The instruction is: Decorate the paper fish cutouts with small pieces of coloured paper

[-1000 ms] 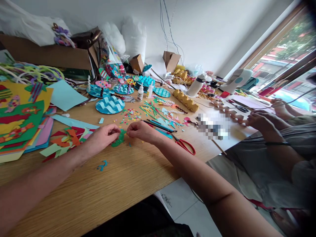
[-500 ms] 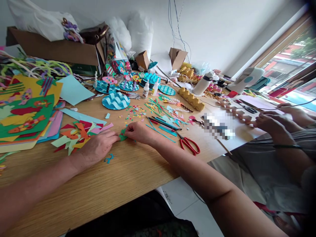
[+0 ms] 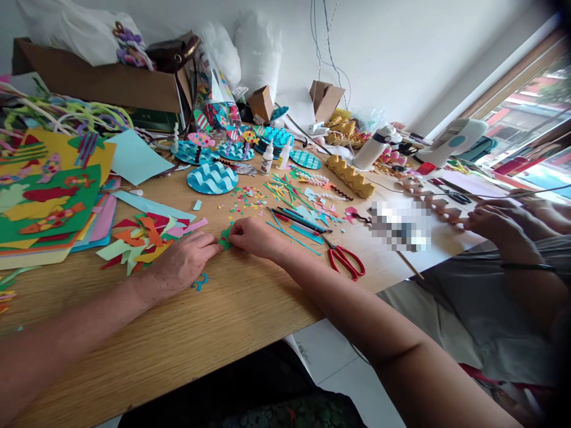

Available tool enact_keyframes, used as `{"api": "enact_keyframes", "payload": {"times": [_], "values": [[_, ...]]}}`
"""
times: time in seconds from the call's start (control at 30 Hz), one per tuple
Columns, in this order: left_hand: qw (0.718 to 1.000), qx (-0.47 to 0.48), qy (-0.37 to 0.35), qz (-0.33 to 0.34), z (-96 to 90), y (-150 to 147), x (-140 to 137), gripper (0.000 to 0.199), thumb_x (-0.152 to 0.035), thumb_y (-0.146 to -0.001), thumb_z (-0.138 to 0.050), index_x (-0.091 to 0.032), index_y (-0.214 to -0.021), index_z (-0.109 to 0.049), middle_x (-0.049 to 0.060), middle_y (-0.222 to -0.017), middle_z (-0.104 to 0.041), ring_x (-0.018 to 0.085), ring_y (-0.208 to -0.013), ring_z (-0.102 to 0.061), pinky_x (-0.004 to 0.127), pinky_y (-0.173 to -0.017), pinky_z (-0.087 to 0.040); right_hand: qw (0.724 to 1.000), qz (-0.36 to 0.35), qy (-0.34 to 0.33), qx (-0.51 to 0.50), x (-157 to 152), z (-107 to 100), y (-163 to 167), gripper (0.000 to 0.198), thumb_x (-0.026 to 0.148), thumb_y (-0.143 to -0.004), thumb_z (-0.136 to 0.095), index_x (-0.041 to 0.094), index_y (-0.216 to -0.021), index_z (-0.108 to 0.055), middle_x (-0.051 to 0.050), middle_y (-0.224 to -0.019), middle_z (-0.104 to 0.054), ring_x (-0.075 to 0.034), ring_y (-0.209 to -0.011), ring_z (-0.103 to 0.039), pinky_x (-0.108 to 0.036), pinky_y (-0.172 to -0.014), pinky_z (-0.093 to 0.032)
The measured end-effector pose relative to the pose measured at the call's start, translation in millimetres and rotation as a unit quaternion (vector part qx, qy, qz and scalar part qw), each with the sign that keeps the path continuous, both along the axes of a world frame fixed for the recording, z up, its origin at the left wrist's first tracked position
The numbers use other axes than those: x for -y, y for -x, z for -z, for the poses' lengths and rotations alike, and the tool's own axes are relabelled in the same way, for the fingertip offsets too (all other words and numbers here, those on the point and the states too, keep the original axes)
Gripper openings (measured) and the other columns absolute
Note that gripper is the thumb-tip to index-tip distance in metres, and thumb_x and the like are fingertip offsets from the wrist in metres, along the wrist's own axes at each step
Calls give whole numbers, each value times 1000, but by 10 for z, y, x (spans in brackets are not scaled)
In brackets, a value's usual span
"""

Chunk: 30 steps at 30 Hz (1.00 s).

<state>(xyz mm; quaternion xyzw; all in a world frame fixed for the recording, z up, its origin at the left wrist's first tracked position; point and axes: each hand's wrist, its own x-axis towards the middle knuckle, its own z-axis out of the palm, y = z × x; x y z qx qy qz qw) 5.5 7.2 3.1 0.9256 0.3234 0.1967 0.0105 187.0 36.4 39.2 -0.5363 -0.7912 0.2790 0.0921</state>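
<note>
Just left of frame centre, a green paper scrap (image 3: 225, 236) on a wooden desk (image 3: 254, 303) — right hand (image 3: 255, 239) pinching its right edge, left hand (image 3: 190, 258) touching its left, grip unclear. Probably light, easily creased — best held by edges.

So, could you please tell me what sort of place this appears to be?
It looks like a craft room or small workshop, judging by the coloured paper scraps, red-handled scissors and cut-out fish on the wooden table.
</note>
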Motion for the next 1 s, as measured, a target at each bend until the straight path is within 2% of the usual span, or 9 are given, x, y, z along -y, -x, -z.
{"api": "enact_keyframes", "payload": {"times": [0.27,0.6,1.0], "values": [[1000,6,10,9,7,2,-9,36,-9,-82,-32,-18,-98,-62,7,-91,-59,20,-92,-54,41,-89,-44,1000,3,-18,18,11,10,14,17,20,-72,-49,15,-73,-65,-2,-69,-65,-8,-55,-48,-19,-49,-31],[1000,-17,-10,16,-17,1,-5,37,-7,-82,-29,-15,-96,-62,8,-91,-59,20,-90,-55,42,-90,-42,999,0,-43,29,-19,112,21,21,24,-71,-47,15,-74,-66,-4,-70,-65,-10,-54,-47,-21,-46,-28],[997,-28,-68,21,11,3,-8,37,-4,-81,-27,-12,-91,-62,10,-88,-59,21,-89,-54,36,-77,-49,997,-5,-64,42,-22,149,16,21,25,-71,-47,16,-75,-66,-4,-72,-66,-11,-58,-51,-20,-47,-28]]}}
